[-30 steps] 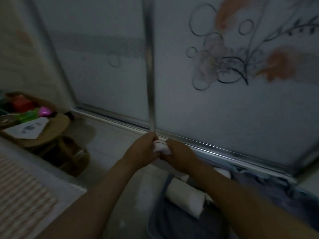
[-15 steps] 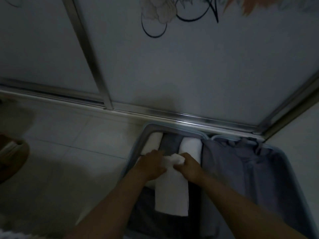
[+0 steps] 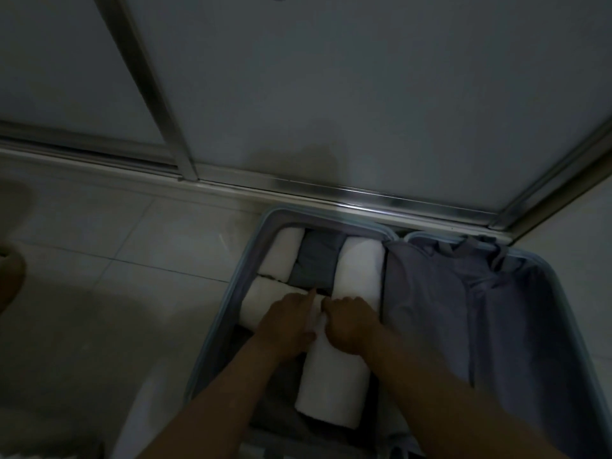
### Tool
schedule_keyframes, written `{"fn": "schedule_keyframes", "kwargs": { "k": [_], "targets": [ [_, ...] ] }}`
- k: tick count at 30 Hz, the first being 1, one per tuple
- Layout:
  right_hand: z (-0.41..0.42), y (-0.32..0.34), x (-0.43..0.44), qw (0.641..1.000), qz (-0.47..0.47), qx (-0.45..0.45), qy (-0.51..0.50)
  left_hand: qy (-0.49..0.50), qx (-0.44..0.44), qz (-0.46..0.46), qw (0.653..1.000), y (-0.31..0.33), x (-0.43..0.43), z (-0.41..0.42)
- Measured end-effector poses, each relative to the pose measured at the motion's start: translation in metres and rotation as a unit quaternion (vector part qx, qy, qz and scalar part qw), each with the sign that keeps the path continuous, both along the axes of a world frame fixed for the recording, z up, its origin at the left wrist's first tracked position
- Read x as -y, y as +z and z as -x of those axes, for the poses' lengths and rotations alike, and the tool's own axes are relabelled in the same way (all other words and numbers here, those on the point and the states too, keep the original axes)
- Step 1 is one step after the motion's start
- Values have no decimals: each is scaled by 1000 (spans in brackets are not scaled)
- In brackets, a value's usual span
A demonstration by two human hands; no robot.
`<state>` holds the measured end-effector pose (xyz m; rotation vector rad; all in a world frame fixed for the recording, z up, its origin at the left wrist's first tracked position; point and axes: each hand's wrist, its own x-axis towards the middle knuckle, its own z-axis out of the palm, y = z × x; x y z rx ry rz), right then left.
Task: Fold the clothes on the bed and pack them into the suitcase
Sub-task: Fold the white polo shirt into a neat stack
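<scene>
Suitcase lies open on the floor, against a sliding door. The left compartment holds white rolls and a grey roll along its far end. Another white roll, the middle roll, lies lengthwise just nearer than these. Left hand and right hand both grip its far end with fingers curled onto the cloth. The hands are nearly touching. The grey lining of the right half is loose and rumpled. Light is dim.

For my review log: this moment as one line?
step: packing | left hand, right hand: hold rolled white cloth | into: open grey suitcase
</scene>
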<state>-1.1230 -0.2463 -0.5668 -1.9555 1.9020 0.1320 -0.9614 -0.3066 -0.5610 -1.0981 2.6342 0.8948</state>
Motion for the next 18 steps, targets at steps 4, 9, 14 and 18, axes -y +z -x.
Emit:
{"fn": "schedule_keyframes", "kwargs": {
  "k": [4,9,14,18],
  "targets": [
    [15,-6,-16,999,18,-45,16,-77,108,44,990,-19,1,-8],
    [17,-27,-15,981,133,-114,84,-72,114,89,987,-32,-3,-11],
    [-11,-28,-30,982,158,-92,-52,-76,115,116,984,-38,-8,-22],
    [-38,-43,-50,992,88,7,-91,-67,107,164,978,-40,-7,-28]
  ]
}}
